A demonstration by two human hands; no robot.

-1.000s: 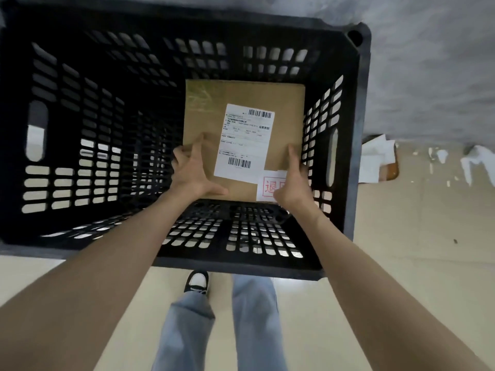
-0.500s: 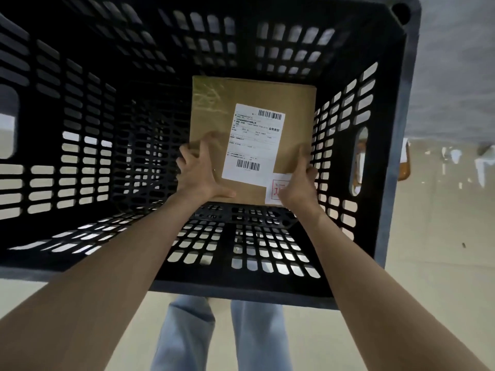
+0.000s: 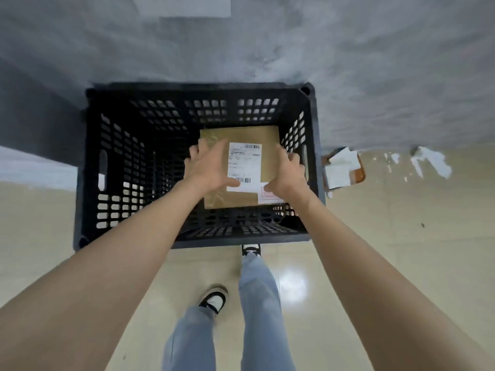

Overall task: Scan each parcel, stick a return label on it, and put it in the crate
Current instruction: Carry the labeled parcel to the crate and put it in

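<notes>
The left grip (image 3: 210, 167) and right grip (image 3: 286, 175) are spread over the side edges of the parcel (image 3: 233, 199) in the black crate (image 3: 120, 162).

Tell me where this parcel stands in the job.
Done: the red-printed return label is on the parcel, which lies flat inside the crate. In hand: left hand and right hand hover over it, fingers loose. Left: pulling the hands out; the scan cannot be confirmed.
</notes>
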